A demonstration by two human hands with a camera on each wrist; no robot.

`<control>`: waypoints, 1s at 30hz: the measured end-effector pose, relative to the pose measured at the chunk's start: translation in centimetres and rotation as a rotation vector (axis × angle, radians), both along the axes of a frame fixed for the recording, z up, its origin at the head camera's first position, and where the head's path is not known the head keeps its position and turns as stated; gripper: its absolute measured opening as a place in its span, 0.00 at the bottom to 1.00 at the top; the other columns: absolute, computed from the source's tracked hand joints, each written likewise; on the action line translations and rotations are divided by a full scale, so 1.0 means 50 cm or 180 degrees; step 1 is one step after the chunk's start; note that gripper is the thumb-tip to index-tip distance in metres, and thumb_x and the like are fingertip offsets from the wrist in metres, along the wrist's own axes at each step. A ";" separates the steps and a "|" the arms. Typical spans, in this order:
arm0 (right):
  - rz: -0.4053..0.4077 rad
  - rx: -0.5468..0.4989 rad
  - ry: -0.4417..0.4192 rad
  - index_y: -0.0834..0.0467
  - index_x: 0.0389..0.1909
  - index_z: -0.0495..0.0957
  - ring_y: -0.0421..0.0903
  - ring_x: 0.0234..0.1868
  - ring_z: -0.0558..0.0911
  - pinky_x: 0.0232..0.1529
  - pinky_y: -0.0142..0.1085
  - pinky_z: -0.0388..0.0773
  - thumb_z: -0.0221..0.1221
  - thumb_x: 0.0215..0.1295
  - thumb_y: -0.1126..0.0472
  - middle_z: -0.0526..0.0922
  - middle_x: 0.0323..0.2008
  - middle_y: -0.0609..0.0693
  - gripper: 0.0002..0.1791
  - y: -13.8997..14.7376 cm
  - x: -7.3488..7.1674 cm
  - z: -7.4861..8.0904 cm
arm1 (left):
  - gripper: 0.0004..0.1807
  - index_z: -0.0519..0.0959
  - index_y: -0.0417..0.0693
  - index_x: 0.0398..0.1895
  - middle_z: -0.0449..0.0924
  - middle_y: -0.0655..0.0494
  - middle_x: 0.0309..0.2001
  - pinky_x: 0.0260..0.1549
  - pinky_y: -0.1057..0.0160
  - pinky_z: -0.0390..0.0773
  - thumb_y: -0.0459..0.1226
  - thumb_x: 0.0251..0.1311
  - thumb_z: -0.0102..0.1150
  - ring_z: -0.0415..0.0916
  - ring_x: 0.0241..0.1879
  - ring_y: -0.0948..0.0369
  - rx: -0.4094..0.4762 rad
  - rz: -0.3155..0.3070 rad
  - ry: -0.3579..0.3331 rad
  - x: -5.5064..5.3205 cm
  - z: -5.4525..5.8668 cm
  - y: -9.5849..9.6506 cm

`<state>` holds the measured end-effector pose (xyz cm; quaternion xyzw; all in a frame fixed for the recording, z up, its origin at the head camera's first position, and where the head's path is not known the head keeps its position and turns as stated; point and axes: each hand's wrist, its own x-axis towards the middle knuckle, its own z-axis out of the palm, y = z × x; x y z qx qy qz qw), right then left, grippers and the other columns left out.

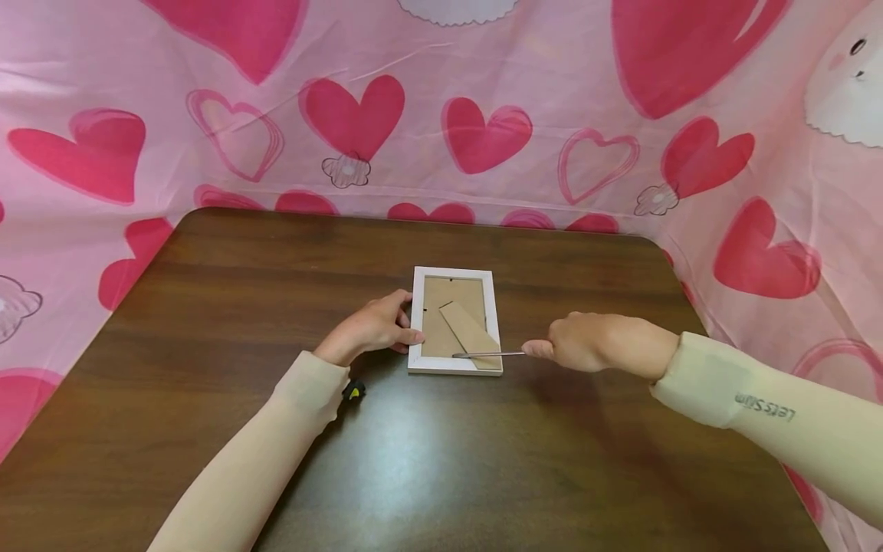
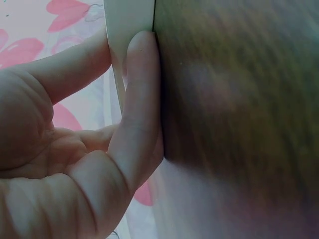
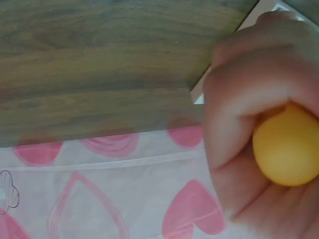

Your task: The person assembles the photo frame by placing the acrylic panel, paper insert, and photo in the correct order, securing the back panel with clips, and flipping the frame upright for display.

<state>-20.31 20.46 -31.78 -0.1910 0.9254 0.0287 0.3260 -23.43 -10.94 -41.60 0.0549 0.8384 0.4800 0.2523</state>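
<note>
A brown wooden table [image 1: 552,460] with rounded far corners; its left edge slants well away from a pale left sleeve [image 1: 269,445]. The left hand [image 1: 372,326] pinches the left border of a white picture frame [image 1: 490,303], thumb on top, other fingers partly hidden at its outer side. A small black-and-yellow object [image 1: 354,391], too small to identify, sits by the wrist. The frame lies back up near the table's middle, with wood on all sides between it and the table's edges. A slanted tan flap [image 1: 465,326] covers part of its brown backing board [image 1: 469,295]. Across the flap's lower end runs a thin metal tool [image 1: 493,354]; whether its tip touches the board cannot be told. At right, the right hand [image 1: 596,340] is curled tightly round its handle, mostly hidden except a rounded yellow end [image 3: 288,149]. Upside-down lettering on the right sleeve [image 1: 759,399] appears to read "Let'sSlim". Pink heart-patterned cloth [image 1: 572,46] surrounds the table, cut off by the picture's edges.
</note>
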 end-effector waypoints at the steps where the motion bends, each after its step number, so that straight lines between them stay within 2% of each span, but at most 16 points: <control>1: -0.0032 -0.0006 -0.0080 0.62 0.51 0.87 0.57 0.52 0.86 0.61 0.62 0.79 0.47 0.81 0.33 0.88 0.42 0.54 0.37 0.000 -0.004 0.000 | 0.45 0.59 0.38 0.79 0.77 0.40 0.45 0.40 0.58 0.90 0.31 0.64 0.74 0.84 0.37 0.53 0.0004 0.0002 0.0000 0.000 0.000 0.000; 5: -0.0037 0.0035 -0.0251 0.63 0.48 0.87 0.54 0.49 0.86 0.62 0.59 0.79 0.46 0.82 0.33 0.86 0.39 0.52 0.37 -0.001 -0.013 0.000 | 0.45 0.59 0.38 0.79 0.78 0.40 0.45 0.40 0.58 0.90 0.31 0.64 0.74 0.84 0.38 0.53 0.0015 -0.0008 0.0012 -0.001 -0.002 0.000; 9: 0.0006 0.0028 -0.0237 0.64 0.47 0.86 0.57 0.54 0.86 0.63 0.59 0.79 0.44 0.83 0.33 0.87 0.46 0.58 0.38 0.000 -0.013 -0.003 | 0.44 0.60 0.39 0.79 0.78 0.40 0.45 0.39 0.58 0.90 0.31 0.64 0.74 0.84 0.38 0.53 0.0013 0.0012 0.0005 0.000 0.000 -0.002; 10: 0.0001 -0.0004 -0.0229 0.64 0.46 0.86 0.57 0.53 0.86 0.62 0.59 0.79 0.43 0.83 0.33 0.87 0.45 0.58 0.38 0.002 -0.011 -0.006 | 0.43 0.60 0.39 0.78 0.78 0.40 0.45 0.39 0.58 0.90 0.31 0.64 0.74 0.83 0.38 0.53 0.0018 0.0014 0.0005 0.000 0.000 -0.002; 11: -0.0028 -0.0040 -0.0225 0.64 0.45 0.86 0.57 0.51 0.86 0.62 0.59 0.79 0.44 0.83 0.33 0.87 0.43 0.58 0.38 0.004 -0.008 -0.010 | 0.43 0.61 0.39 0.78 0.78 0.40 0.44 0.39 0.58 0.90 0.31 0.64 0.74 0.83 0.38 0.53 0.0022 0.0018 0.0004 0.001 0.001 -0.003; 13: -0.0074 -0.0141 -0.0222 0.63 0.34 0.86 0.53 0.43 0.87 0.59 0.56 0.81 0.43 0.83 0.34 0.87 0.33 0.54 0.39 0.013 -0.001 -0.021 | 0.42 0.62 0.39 0.77 0.78 0.40 0.44 0.39 0.58 0.90 0.30 0.64 0.73 0.83 0.38 0.53 0.0044 0.0026 0.0003 0.001 -0.001 -0.003; 15: -0.0102 -0.0257 -0.0185 0.60 0.24 0.83 0.48 0.35 0.84 0.55 0.53 0.82 0.43 0.83 0.34 0.81 0.24 0.50 0.40 0.023 0.006 -0.035 | 0.42 0.62 0.39 0.77 0.77 0.40 0.44 0.39 0.58 0.90 0.30 0.64 0.73 0.83 0.37 0.53 0.0056 0.0027 0.0001 0.002 -0.003 -0.002; 17: -0.0110 -0.0375 -0.0049 0.59 0.23 0.83 0.48 0.33 0.83 0.52 0.53 0.82 0.44 0.83 0.33 0.80 0.23 0.48 0.40 0.033 0.013 -0.045 | 0.42 0.61 0.38 0.78 0.78 0.40 0.44 0.40 0.58 0.90 0.30 0.64 0.73 0.84 0.36 0.53 0.0066 0.0030 0.0002 0.002 -0.003 -0.002; 22: -0.0020 -0.0516 0.0455 0.53 0.32 0.89 0.52 0.39 0.87 0.49 0.58 0.83 0.49 0.80 0.32 0.85 0.29 0.47 0.34 0.048 0.026 -0.060 | 0.44 0.60 0.40 0.78 0.78 0.41 0.44 0.41 0.58 0.90 0.31 0.64 0.74 0.85 0.36 0.53 0.0004 0.0047 -0.0023 0.004 -0.005 -0.001; 24: 0.0074 -0.0518 0.0657 0.50 0.31 0.89 0.51 0.39 0.86 0.46 0.57 0.84 0.49 0.79 0.31 0.85 0.28 0.44 0.33 0.052 0.029 -0.062 | 0.44 0.60 0.40 0.78 0.78 0.41 0.45 0.41 0.58 0.90 0.32 0.64 0.74 0.84 0.36 0.53 -0.0016 0.0050 -0.0025 0.005 -0.005 0.000; 27: 0.0246 -0.0475 0.0982 0.47 0.32 0.90 0.50 0.39 0.86 0.43 0.57 0.84 0.50 0.79 0.30 0.85 0.29 0.41 0.31 0.060 0.027 -0.055 | 0.44 0.60 0.39 0.78 0.78 0.41 0.45 0.41 0.57 0.90 0.31 0.64 0.74 0.84 0.37 0.53 0.0012 0.0057 -0.0030 0.006 -0.006 -0.002; 30: 0.0301 -0.0450 0.1321 0.46 0.33 0.91 0.49 0.35 0.87 0.39 0.56 0.84 0.51 0.78 0.30 0.84 0.26 0.39 0.30 0.074 0.017 -0.036 | 0.44 0.60 0.39 0.78 0.78 0.40 0.44 0.41 0.57 0.90 0.31 0.64 0.74 0.84 0.37 0.52 0.0047 0.0043 -0.0014 0.006 -0.004 -0.004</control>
